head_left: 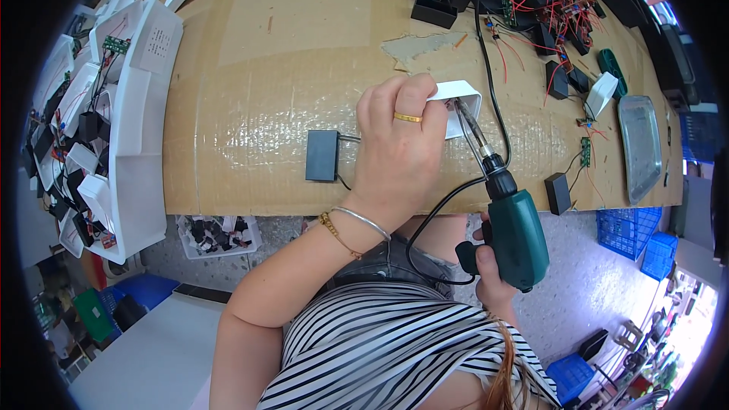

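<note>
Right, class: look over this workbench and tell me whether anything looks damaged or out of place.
The cardboard cover on the bench is torn: a grey patch shows where its top layer has peeled, just beyond the white housing that the left hand steadies. Nothing looks spilled.

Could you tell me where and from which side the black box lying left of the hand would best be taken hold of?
Probably across the two long sides of the black box, coming from above. It lies flat on the cardboard, its top free. Keep the grip toward its left half: thin wires leave its right edge, and the left hand on the white housing sits close there.
</note>
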A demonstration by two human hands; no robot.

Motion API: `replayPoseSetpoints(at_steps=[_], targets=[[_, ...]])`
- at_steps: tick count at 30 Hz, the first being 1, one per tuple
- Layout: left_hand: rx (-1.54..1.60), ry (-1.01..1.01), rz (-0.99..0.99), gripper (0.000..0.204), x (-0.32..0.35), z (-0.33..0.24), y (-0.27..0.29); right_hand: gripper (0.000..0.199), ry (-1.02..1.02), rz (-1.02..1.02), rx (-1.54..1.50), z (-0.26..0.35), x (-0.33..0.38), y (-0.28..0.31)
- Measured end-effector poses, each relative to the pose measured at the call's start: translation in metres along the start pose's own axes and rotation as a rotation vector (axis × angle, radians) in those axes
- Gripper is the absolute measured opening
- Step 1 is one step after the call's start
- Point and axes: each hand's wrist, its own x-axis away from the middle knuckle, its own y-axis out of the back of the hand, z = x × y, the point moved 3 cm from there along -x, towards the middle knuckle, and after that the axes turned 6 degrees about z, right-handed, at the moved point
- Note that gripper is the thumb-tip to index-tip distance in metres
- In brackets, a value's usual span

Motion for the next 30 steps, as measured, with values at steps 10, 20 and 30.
replayPoseSetpoints(at_steps=[10,20,30], targets=[[-0.002,0.027,0.004,0.018,-0.0012,-0.0002,0.0022,0.053,0.016,-0.018,-0.018,0.0045,-0.0008,0.0000],[0.009,0.031,0.012,0.018,-0.0015,-0.0002,0.0031,0.051,-0.003,-0.025,-0.010,0.0071,-0.0035,-0.0016],[0.003,0.013,0.004,0.013,-0.0007,0.0003,0.0000,0.047,-0.003,-0.048,-0.054,0.0059,-0.0049,0.0004]])
